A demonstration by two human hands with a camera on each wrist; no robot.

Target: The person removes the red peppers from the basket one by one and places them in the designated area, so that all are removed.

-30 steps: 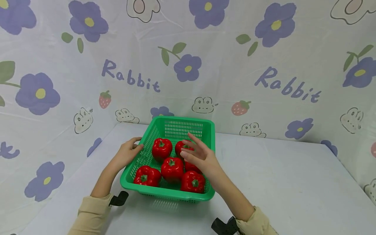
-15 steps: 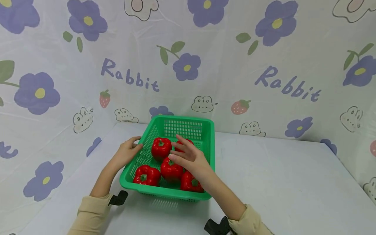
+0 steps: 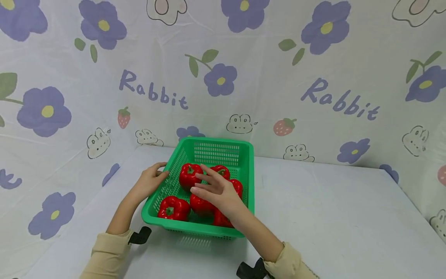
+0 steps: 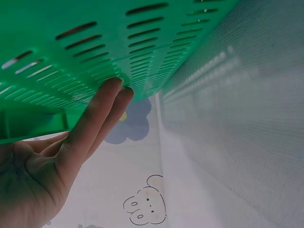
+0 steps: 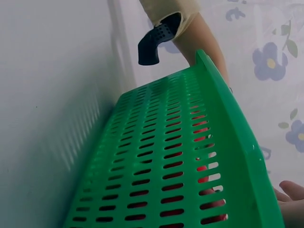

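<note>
A green plastic basket with slotted walls stands on the table, holding several red bell peppers. One bell pepper lies at the near left, another behind it, and one more toward the back. My left hand is at the basket's left side; in the left wrist view its straight fingers touch the slotted wall from outside. Over the peppers hovers my right hand, fingers spread, with nothing held. It partly covers the middle, right and near-right peppers. The right wrist view shows mostly the basket wall.
A white table extends to the right of the basket. Behind and to the left hangs a white cloth printed with purple flowers and rabbits. Each wrist carries a black camera mount.
My right hand has moved left across the basket, from the right-hand peppers toward the middle ones, uncovering the right pepper. My left hand and the basket stay in place.
</note>
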